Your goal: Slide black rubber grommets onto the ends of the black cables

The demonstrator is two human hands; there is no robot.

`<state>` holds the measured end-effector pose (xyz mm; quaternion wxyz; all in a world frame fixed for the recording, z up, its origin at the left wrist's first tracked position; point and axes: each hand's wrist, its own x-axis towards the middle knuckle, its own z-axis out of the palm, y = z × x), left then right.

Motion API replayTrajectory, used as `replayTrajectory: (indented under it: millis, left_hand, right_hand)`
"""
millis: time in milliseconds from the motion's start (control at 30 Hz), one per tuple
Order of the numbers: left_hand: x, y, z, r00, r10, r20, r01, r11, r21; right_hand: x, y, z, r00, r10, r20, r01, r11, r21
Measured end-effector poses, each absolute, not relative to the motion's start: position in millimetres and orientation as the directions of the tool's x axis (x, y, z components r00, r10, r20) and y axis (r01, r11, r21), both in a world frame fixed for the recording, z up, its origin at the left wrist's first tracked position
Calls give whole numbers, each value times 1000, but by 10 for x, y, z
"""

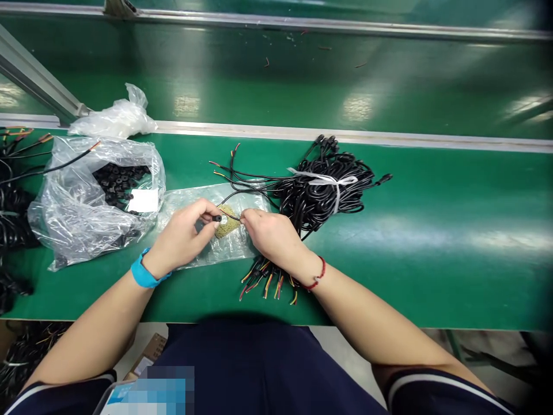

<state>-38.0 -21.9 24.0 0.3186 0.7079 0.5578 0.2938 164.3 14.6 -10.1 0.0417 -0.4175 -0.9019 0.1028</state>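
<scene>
Flanking held black piece (pixel 217 218), cable bundle (pixel 317 199), bag (pixel 73 222)

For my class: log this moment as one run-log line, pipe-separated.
left hand: holds small black part | right hand: pinches black cable | nearby: yellowish pad, tied cable bundle

glossy cables (pixel 311 199), plastic bag (pixel 84 213) (crinkled)

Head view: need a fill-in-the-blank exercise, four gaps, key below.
1. The small cylindrical part in the left hand is ____.
2. The coiled black cables are tied with a thin ____ strip.
3. The thin red bracelet circles the person's ____ wrist.
4. The open clear plastic bag lies on the ____ tabletop.

Missing words: black; white; right; green.
</scene>
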Motion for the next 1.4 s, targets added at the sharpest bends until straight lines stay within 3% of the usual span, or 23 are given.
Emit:
replayTrajectory:
  millis: [167,267,367,500,800,1200,1400]
  left_hand:
    - [-428,-187,185,124,989,78,598,-137,790]
    - [-445,-161,140,34,997,66,527,-73,847]
    - [-432,-143,116,-32,999,7,375,6,927]
    - [-399,-133,105,-13,990,-141,139,142,980]
    - [-393,-142,127,52,972,-228,-3,229,973]
    - [-436,-157,148,116,989,-97,96,86,992]
    - [-444,-143,172,142,989,29,260,-65,963]
  right_hand:
    - [1582,138,-19,-573,817,-63,810,554,-191]
    - [1622,157,47,-533,845,-39,785,477,-395]
    - [1712,172,88,-525,850,37,614,409,-675]
    - [1794,159,91,-513,843,162,412,407,-815]
    - [1794,160,66,-508,836,208,377,432,-819]
    - [1782,156,75,-473,862,183,410,399,-820]
    - [1776,156,70,-478,857,192,410,412,-814]
